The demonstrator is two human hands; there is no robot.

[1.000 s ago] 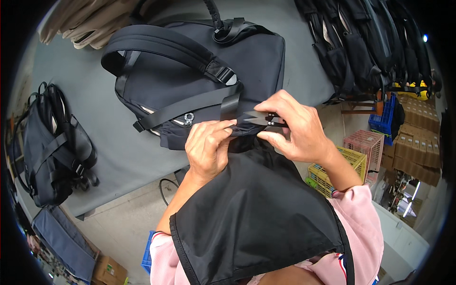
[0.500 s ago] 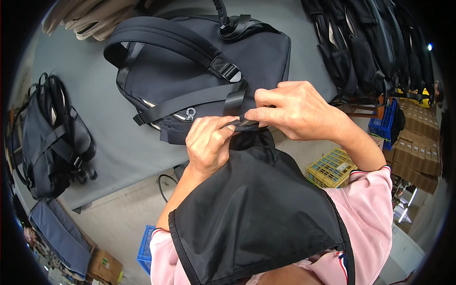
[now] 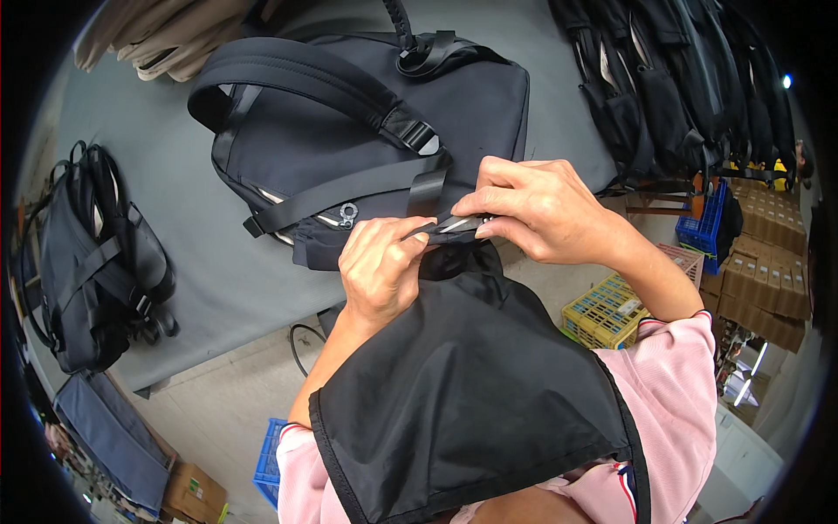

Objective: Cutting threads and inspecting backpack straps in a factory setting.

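While the bag (image 3: 358, 153) lies on the worktop (image 3: 205, 262), left hand (image 3: 381, 266) pinches its near edge, right hand (image 3: 541, 210) grips snips (image 3: 456, 225) set at that edge; crate (image 3: 598, 320) at right, its label (image 3: 628, 307) unreadable

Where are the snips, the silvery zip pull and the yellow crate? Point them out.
Snips (image 3: 458, 224): head view, on the blade.
Zip pull (image 3: 348, 216): head view, on its ring.
Yellow crate (image 3: 604, 313): head view, slatted face.
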